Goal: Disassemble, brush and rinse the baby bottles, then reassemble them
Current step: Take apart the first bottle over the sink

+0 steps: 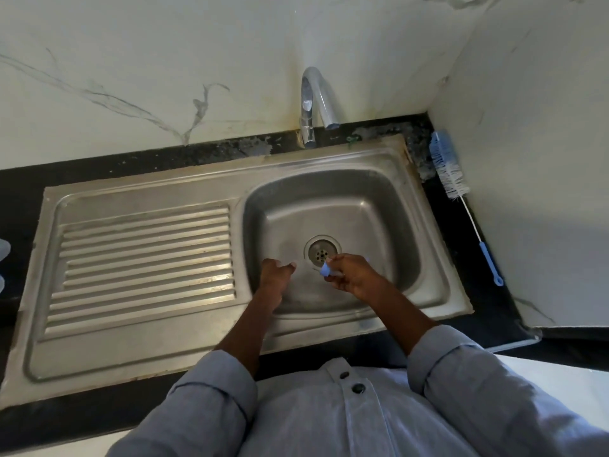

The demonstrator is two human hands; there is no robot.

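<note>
Both my hands are over the steel sink basin (379, 206), just in front of the drain (322, 249). My right hand (351, 273) pinches a small blue bottle part (325, 268) between thumb and fingers. My left hand (275, 275) is beside it, a short gap away, fingers loosely curled with nothing in them. A blue-and-white bottle brush (449, 169) lies on the dark counter right of the sink, its blue handle end (492, 263) pointing toward me. No bottle body is clearly in view.
The chrome tap (318, 103) stands behind the basin; no water runs from it. A ribbed drainboard (141, 262) fills the sink's left half. Something pale (4, 252) shows at the far left edge. A wall (527, 159) closes the right side.
</note>
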